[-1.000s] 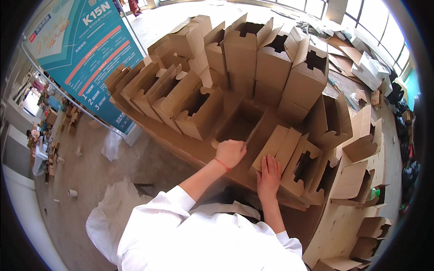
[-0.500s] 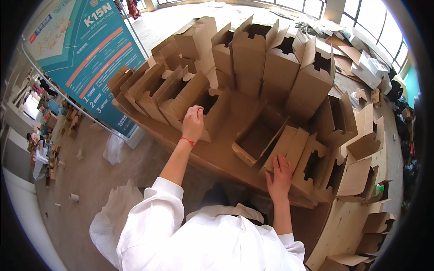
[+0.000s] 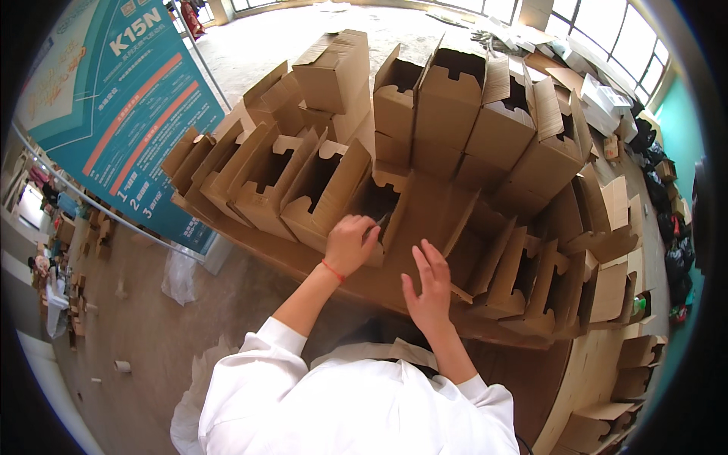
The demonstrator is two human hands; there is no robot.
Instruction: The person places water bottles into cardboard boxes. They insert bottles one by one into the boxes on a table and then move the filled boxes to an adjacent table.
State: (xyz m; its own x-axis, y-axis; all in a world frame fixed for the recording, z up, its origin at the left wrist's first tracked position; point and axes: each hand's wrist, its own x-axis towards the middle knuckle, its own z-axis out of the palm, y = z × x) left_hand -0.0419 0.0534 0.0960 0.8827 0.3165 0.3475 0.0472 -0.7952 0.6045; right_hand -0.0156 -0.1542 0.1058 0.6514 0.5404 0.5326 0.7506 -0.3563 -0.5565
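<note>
My left hand [image 3: 351, 244], a red cord round its wrist, is at the near side of an open cardboard box [image 3: 377, 199]. Its fingers are bent, the thumb stands apart, and nothing shows in its grasp; whether the fingertips touch the box is unclear. To its right my right hand [image 3: 429, 294] hangs over the table's front edge, fingers stretched out and empty. Just right of that hand an open-topped box [image 3: 479, 254] sits on the brown table [image 3: 417, 216], with another open box [image 3: 522, 274] beside it.
Open boxes [image 3: 265, 182] form a row at left. Taller stacked boxes [image 3: 447, 98] line the back. More boxes [image 3: 607, 292] stand at right by a plywood surface [image 3: 588, 379]. A blue display banner [image 3: 129, 114] rises at left; plastic sheeting [image 3: 180, 277] lies on the floor.
My right hand has lifted off a flap-covered box and moved left; that box now appears open. My left hand has drawn back from the other box's rim. The whole view has shifted slightly.
</note>
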